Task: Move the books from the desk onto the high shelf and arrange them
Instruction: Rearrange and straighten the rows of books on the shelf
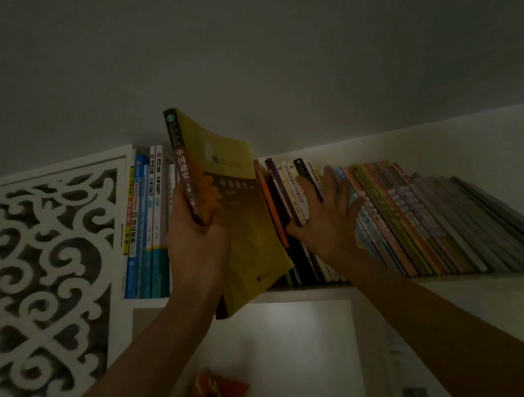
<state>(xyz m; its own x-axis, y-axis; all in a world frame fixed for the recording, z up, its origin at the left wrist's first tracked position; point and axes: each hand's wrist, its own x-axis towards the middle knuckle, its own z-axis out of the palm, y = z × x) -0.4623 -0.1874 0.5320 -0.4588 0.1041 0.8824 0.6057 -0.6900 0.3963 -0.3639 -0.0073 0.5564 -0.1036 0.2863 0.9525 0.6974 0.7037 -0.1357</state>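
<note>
Up at the high shelf (436, 284), the left hand (196, 236) grips a yellow paperback (241, 228) by its spine, poised over a gap. The right hand (324, 223), fingers spread flat, presses the leaning books (404, 223) aside. The paperback looks light and floppy, best held near the spine.

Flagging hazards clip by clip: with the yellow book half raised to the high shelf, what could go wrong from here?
1. The left hand grips the yellow paperback book only near its spine; it may sag or slip.
2. The leaning row of thin colourful books is held back only by the right hand's straight fingers; releasing could close the gap.
3. The tilted book may snag the orange book.
</note>
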